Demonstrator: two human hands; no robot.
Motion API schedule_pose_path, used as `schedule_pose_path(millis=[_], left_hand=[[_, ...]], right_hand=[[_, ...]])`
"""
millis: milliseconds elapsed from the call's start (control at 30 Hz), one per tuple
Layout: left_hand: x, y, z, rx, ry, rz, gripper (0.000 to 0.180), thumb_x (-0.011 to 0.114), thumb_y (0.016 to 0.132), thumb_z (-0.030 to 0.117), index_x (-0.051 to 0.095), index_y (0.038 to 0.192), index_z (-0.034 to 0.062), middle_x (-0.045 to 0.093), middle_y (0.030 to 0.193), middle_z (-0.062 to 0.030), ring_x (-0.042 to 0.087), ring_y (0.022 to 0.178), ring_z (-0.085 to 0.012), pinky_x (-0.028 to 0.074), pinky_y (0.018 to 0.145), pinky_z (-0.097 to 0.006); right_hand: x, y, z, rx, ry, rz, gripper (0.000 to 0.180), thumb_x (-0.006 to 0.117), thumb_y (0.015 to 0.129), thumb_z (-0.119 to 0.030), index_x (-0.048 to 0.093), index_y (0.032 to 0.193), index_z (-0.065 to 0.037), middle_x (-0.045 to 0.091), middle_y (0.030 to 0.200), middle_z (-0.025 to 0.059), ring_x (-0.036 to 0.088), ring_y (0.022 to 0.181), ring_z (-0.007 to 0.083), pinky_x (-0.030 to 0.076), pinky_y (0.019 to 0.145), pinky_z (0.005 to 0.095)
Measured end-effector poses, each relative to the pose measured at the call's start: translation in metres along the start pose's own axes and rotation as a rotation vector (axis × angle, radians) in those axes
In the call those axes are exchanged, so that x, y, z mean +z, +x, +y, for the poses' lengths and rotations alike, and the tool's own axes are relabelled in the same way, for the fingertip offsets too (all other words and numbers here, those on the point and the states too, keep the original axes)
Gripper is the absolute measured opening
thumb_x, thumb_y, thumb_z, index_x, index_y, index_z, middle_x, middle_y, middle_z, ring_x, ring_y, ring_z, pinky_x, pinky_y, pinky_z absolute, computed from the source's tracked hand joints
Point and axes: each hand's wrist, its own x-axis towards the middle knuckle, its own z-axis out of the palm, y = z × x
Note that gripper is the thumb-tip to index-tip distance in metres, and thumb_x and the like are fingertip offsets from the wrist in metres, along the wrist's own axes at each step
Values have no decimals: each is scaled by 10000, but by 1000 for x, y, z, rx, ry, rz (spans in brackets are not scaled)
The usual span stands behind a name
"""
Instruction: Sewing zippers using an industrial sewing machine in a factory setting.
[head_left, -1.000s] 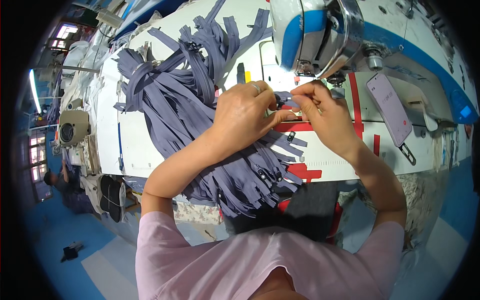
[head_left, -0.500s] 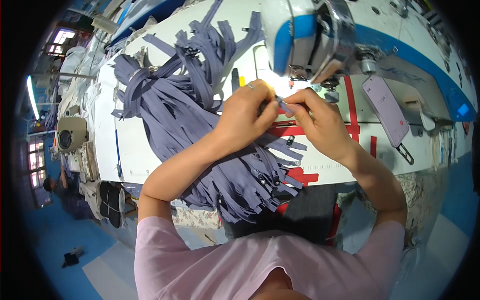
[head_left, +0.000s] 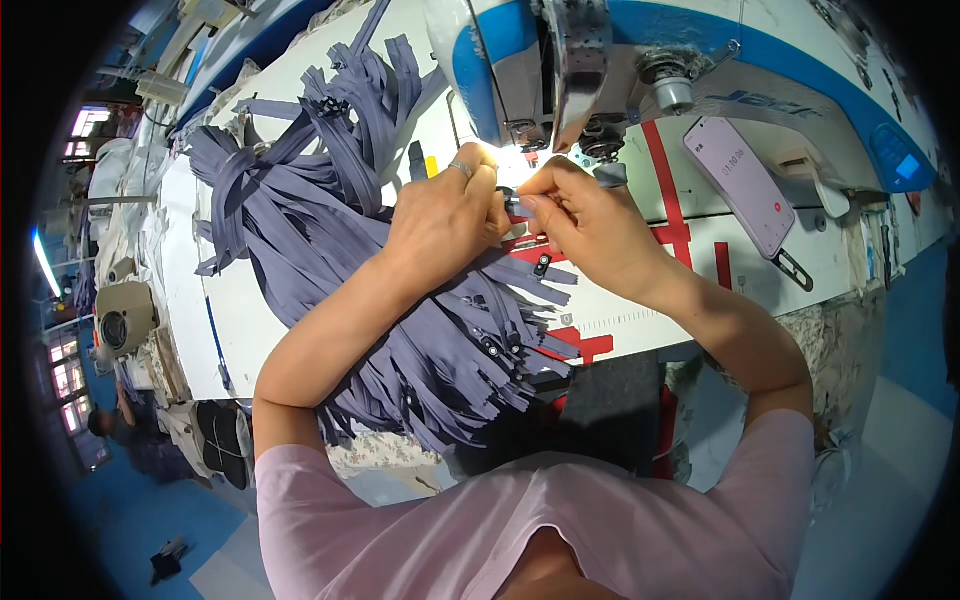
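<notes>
A big tied bundle of grey-purple zippers (head_left: 330, 250) lies on the table, with its loose ends and small sliders hanging over the front edge. Just in front of the sewing machine's needle area, my two hands meet at one zipper end (head_left: 517, 204). My left hand (head_left: 440, 215), with a ring on one finger, is closed by it, its forearm lying across the bundle. From the other side, my right hand (head_left: 595, 230) pinches the zipper end between thumb and fingers. The part inside the left fingers is hidden.
A white and blue sewing machine (head_left: 640, 40) stands over my hands, its lamp lighting the work spot. At right lies a phone (head_left: 740, 185). Red tape strips (head_left: 670, 180) mark the white table (head_left: 640, 335). Another person (head_left: 130, 430) is in the left background.
The whole view has shifted, so machine, phone and bundle appear further left. My right fingers are more curled around the zipper end. Both hands remain close to the needle area.
</notes>
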Motion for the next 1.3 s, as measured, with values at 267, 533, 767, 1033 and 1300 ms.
schedule_pose_path(millis=[267,533,767,1033,1300], left_hand=[[-1,4,-1,45,-96,40,142,675,796,95,548,785,35,584,941,-90,624,618,-274,504,499,-400],[-5,2,0,7,-94,20,143,699,805,79,564,804,31,601,967,-79,625,633,-281,520,524,-397],[-4,-5,2,-123,-335,9,154,730,838,97,603,841,9,630,1056,-100,641,723,-291,526,614,-392],[-14,1,4,-149,-482,-26,113,641,865,63,554,896,-1,578,996,-140,609,731,-327,501,629,-403],[-15,-3,2,-126,-55,-20,234,666,793,123,588,959,-22,554,964,-157,626,637,-334,506,541,-430]], right_hand=[[0,2,1,-9,-16,0,123,589,1025,-106,589,1086,2,604,792,26,579,705,64,474,612,249],[-5,1,5,-9,-57,-17,133,595,1022,-99,579,1106,3,619,868,32,621,759,74,526,688,242],[-8,2,3,26,23,2,169,599,1019,-96,579,1115,41,649,946,48,656,825,104,565,757,251],[-5,-1,-2,-66,-116,-11,141,610,1007,-82,592,1100,22,656,909,38,639,792,75,530,700,238],[-7,-1,15,-146,-162,121,145,657,972,-67,599,1061,33,666,838,65,615,693,76,513,627,236]])
